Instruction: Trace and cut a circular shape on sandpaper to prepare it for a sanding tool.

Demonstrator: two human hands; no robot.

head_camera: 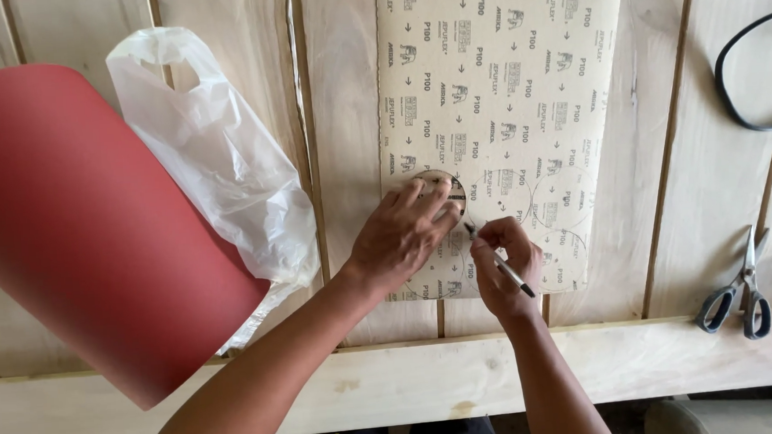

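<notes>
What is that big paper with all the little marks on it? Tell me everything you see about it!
The sandpaper sheet lies flat, back side up, on the wooden plank table. It is beige, long, and covered in rows of small dark printed marks. Faint circles are drawn near its lower end. The left hand presses a round disc onto it, and the right hand holds a pen with its tip at the disc's edge. Its top runs out of view.

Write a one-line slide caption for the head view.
Left hand presses a round perforated disc onto a beige printed sandpaper sheet while the right hand traces it with a pen.
</notes>
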